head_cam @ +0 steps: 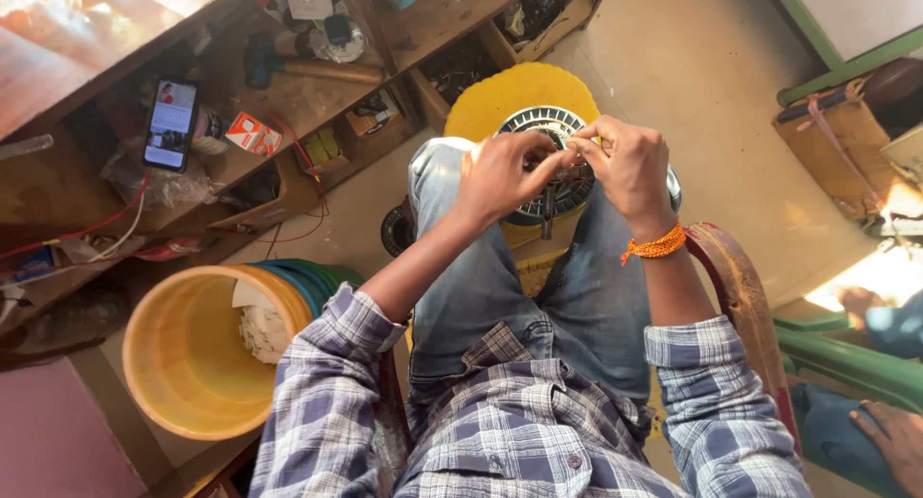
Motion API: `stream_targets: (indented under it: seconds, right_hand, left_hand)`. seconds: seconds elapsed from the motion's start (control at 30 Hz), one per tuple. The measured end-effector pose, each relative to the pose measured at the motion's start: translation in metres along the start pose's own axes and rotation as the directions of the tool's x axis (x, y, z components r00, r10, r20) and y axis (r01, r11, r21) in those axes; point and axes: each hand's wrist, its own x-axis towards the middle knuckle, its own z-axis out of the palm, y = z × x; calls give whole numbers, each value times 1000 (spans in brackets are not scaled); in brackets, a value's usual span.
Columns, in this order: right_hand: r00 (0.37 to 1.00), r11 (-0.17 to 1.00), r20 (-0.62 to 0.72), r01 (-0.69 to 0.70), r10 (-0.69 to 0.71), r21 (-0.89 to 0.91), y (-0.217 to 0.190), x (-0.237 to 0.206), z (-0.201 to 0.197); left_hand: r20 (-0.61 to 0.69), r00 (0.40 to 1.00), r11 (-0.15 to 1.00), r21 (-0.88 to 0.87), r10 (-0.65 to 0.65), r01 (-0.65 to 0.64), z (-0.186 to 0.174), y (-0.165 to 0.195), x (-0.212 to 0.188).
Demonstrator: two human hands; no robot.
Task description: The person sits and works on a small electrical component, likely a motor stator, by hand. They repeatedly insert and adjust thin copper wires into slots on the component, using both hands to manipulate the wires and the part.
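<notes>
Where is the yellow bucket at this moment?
In the head view, the yellow bucket stands on the floor at the person's left side, below the wooden shelf with the phone.

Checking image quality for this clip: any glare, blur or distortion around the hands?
Head view: the hands, left hand and right hand, on the round metal part, are evenly lit and fairly sharp; sunlight blows out the top-left shelf and right edge; wide-angle bending shows at the borders.
</notes>
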Motion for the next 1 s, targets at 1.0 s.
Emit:
stream_targets:
  seconds: [1.0]
  right_hand:
    - [991,989,-125,61,-45,131,-45,-46,27]
  left_hand:
    - [262,897,754,-648,357,-111,0,-77,33]
